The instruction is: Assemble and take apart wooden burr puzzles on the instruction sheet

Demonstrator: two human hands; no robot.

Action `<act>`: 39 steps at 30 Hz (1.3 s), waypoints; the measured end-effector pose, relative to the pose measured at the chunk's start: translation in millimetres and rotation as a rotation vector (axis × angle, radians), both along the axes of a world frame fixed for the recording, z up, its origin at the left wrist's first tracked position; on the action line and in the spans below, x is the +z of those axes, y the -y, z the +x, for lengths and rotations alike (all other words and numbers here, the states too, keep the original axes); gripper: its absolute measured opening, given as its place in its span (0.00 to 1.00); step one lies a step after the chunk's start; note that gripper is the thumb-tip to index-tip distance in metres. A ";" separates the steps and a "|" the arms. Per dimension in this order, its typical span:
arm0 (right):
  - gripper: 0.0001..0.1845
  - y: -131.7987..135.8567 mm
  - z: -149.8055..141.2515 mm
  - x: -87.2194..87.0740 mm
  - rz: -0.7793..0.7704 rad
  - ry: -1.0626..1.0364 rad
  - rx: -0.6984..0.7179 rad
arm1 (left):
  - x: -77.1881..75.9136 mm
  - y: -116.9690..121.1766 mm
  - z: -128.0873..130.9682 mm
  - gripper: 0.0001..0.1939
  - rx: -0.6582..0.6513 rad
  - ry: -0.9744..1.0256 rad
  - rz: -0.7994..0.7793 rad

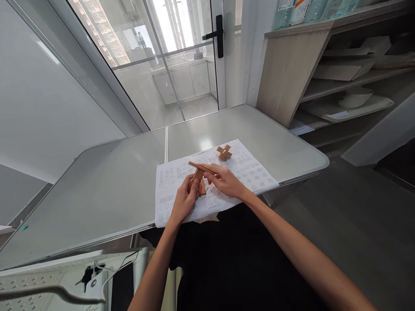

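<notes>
My left hand (pixel 189 192) is closed around a few wooden puzzle pieces (pixel 199 174), held just over the printed sheet. Between the fingers of my right hand (pixel 223 179) is a slim wooden stick (pixel 201 167), which lies across the top of the pieces in my left hand. My fingers hide parts of the wood, so I cannot tell how the pieces fit together. Beyond my right hand, a small cross-shaped wooden burr puzzle (pixel 224 152) rests on the printed sheet (pixel 168 183), which is covered in small diagrams.
The sheet lies on a pale folding table (pixel 123 181) with a metal edge. A glass door with a black handle (pixel 219 36) stands behind it. To the right is a wooden shelf (pixel 292 65) with trays and bottles. Keys (pixel 87 276) and a cable lie at lower left.
</notes>
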State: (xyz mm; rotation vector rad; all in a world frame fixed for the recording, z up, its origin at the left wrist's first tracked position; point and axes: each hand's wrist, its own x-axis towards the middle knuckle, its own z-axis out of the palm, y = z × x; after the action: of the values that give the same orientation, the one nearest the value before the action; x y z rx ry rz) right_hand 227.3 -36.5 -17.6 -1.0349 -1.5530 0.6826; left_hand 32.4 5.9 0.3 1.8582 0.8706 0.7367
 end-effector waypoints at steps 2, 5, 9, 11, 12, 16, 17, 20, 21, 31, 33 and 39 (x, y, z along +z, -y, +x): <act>0.24 -0.5 0.1 -0.5 -0.002 -0.009 -0.001 | 0.7 0.5 0.4 0.18 -0.001 0.001 -0.004; 0.24 -1.0 0.0 -0.9 -0.007 -0.023 0.003 | 2.5 1.7 1.0 0.18 0.000 0.005 -0.015; 0.24 -0.9 -0.2 0.0 -0.002 -0.021 -0.002 | 3.9 2.5 1.0 0.17 0.000 0.007 -0.024; 0.24 -0.7 -0.3 0.8 -0.007 -0.020 -0.005 | 3.0 1.9 0.5 0.18 -0.005 0.009 -0.025; 0.23 -0.6 -0.5 1.1 -0.009 -0.019 -0.009 | 2.4 1.4 0.3 0.18 -0.008 0.009 -0.026; 0.23 -0.5 -1.0 1.3 -0.017 -0.014 -0.023 | 0.5 0.4 0.0 0.18 -0.012 0.011 -0.036; 0.23 -0.5 -1.2 1.2 -0.014 -0.013 -0.027 | 0.6 0.5 0.1 0.18 -0.013 0.014 -0.036; 0.23 0.0 -1.3 0.7 0.002 0.003 -0.046 | 2.1 1.5 0.8 0.17 -0.014 0.014 -0.026; 0.23 0.2 -1.2 0.5 0.008 0.011 -0.053 | 2.8 1.9 1.0 0.17 -0.016 0.011 -0.023; 0.23 -1.2 -0.1 -3.6 0.077 0.059 -0.069 | 6.5 2.6 1.1 0.18 -0.042 0.000 -0.038; 0.23 -1.6 0.1 -4.1 0.074 0.059 -0.069 | 6.9 2.8 0.8 0.18 -0.045 -0.008 -0.035; 0.23 -1.8 0.1 -4.0 0.075 0.053 -0.056 | 6.2 2.8 0.8 0.18 -0.047 0.003 -0.037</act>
State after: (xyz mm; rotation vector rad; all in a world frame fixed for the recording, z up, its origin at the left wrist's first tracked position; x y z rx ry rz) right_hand 227.3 -34.6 -21.6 -1.0434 -1.5773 0.5588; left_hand 33.2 3.1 6.5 1.8384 0.8304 0.6904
